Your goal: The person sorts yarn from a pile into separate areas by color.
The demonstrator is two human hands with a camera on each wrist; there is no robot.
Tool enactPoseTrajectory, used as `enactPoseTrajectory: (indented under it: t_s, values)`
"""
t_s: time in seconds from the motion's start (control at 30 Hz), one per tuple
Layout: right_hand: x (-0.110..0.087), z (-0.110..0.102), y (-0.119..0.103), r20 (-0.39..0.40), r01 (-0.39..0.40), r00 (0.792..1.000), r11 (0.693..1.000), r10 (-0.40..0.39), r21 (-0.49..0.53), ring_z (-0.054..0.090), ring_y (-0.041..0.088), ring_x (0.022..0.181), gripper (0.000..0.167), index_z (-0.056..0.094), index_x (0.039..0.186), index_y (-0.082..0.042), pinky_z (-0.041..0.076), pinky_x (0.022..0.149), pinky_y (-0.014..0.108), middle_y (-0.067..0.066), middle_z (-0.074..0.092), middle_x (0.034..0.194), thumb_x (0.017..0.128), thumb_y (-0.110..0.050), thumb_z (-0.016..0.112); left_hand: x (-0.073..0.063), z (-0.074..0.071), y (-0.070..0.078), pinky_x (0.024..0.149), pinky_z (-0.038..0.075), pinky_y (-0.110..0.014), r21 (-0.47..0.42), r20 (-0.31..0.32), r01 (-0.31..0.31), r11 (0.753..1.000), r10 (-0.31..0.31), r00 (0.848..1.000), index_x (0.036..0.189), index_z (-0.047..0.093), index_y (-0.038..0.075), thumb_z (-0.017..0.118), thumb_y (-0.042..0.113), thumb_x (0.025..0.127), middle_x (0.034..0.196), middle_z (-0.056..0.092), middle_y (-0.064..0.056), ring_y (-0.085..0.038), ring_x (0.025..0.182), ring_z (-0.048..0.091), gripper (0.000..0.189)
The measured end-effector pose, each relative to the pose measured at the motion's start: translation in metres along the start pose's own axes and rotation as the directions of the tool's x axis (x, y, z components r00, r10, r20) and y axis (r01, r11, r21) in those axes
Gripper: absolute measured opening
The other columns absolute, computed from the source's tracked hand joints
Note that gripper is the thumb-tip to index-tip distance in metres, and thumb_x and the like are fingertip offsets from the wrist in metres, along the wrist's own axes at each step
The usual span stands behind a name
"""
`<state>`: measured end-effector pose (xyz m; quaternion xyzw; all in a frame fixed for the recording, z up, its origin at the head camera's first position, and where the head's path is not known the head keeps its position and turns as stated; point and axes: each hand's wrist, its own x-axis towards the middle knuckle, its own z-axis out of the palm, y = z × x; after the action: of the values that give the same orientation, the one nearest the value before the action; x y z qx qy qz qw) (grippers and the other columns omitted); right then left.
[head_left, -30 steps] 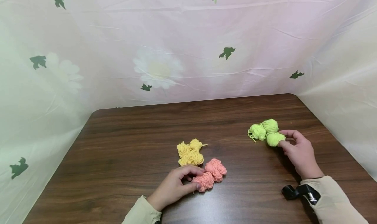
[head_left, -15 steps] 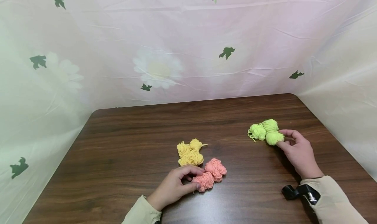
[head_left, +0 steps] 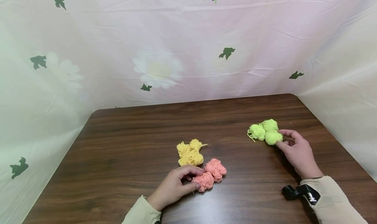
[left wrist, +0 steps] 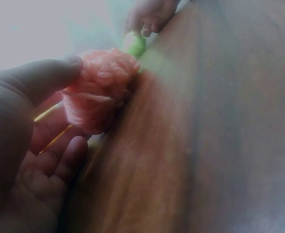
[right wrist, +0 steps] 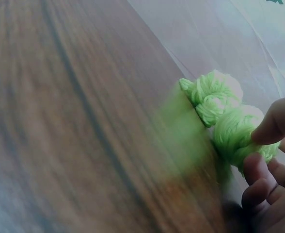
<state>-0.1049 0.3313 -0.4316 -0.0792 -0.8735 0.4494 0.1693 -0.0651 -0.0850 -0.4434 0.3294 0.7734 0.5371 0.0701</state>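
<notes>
My left hand [head_left: 174, 185] holds a small pink ball of yarn [head_left: 204, 181] between thumb and fingers, at the table surface. A second pink ball [head_left: 216, 169] sits against its far right side. In the left wrist view the thumb lies along the pink yarn [left wrist: 101, 87]. Farther right, my right hand [head_left: 300, 153] pinches the nearest of three lime green yarn balls [head_left: 273, 137]. That ball is up against the other two green balls [head_left: 260, 129]. The right wrist view has thumb and fingertips on the near side of the green yarn [right wrist: 239, 133].
A cluster of yellow yarn balls [head_left: 189, 153] lies just behind the pink ones, a loose strand pointing right. The dark wooden table [head_left: 123, 171] is bordered by a patterned cloth backdrop [head_left: 188, 63] at its back and sides. A black mount [head_left: 300, 193] is strapped at the right wrist.
The green ball in my right hand has shifted slightly left, closer in against the other two green balls. My left hand and the pink and yellow yarn stay where they were.
</notes>
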Motion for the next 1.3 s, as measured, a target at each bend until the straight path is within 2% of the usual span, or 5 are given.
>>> enactPoseTrajectory:
  t_s: [0.4, 0.6, 0.7, 1.1, 1.3]
  values:
    - [0.000, 0.003, -0.001, -0.098, -0.022, 0.995, 0.997, 0.029, 0.072, 0.055, -0.001, 0.068, 0.034, 0.061, 0.122, -0.002, 0.044, 0.057, 0.015, -0.019, 0.057, 0.100, 0.089, -0.005, 0.067, 0.000, 0.000, 0.000, 0.085, 0.054, -0.029, 0.000, 0.001, 0.001, 1.000, -0.001, 1.000, 0.117, 0.070, 0.016, 0.075, 0.021, 0.092, 0.121, 0.070, 0.002, -0.012, 0.107, 0.063, 0.025]
    - [-0.001, 0.011, -0.009, -0.299, 0.043, 0.954, 0.971, 0.031, 0.237, 0.055, 0.001, 0.069, 0.016, 0.068, 0.102, 0.002, 0.041, 0.061, 0.012, -0.015, 0.062, 0.082, 0.086, 0.003, 0.067, 0.000, -0.001, 0.002, 0.086, 0.054, -0.029, -0.001, 0.006, 0.011, 1.000, -0.011, 1.000, 0.117, 0.070, 0.016, 0.075, 0.020, 0.092, 0.122, 0.069, 0.002, -0.012, 0.108, 0.063, 0.026]
    - [-0.003, 0.013, -0.013, -0.346, 0.087, 0.938, 0.961, 0.010, 0.263, 0.052, 0.003, 0.065, 0.010, 0.067, 0.096, 0.007, 0.040, 0.058, 0.013, -0.013, 0.061, 0.073, 0.086, 0.005, 0.067, 0.000, -0.001, 0.002, 0.086, 0.054, -0.029, -0.001, 0.005, 0.015, 1.000, -0.015, 1.000, 0.117, 0.070, 0.016, 0.075, 0.020, 0.092, 0.122, 0.069, 0.002, -0.012, 0.109, 0.063, 0.026]
    - [-0.011, 0.021, -0.017, -0.208, 0.081, 0.978, 0.937, -0.009, 0.339, 0.048, 0.007, 0.052, 0.004, 0.066, 0.092, 0.005, 0.040, 0.049, 0.017, -0.006, 0.056, 0.061, 0.088, 0.006, 0.066, 0.001, -0.001, 0.003, 0.087, 0.054, -0.028, 0.002, 0.005, 0.032, 0.999, -0.032, 0.999, 0.116, 0.070, 0.016, 0.075, 0.020, 0.091, 0.121, 0.070, 0.003, -0.011, 0.107, 0.063, 0.026]
    - [-0.014, 0.025, -0.020, -0.178, 0.088, 0.984, 0.938, -0.029, 0.334, 0.046, 0.007, 0.051, 0.004, 0.066, 0.093, 0.007, 0.038, 0.047, 0.019, -0.005, 0.052, 0.056, 0.089, 0.006, 0.066, 0.001, -0.001, 0.004, 0.086, 0.054, -0.028, 0.005, 0.006, 0.041, 0.999, -0.041, 0.999, 0.116, 0.070, 0.017, 0.076, 0.020, 0.091, 0.120, 0.070, 0.004, -0.009, 0.105, 0.062, 0.026]
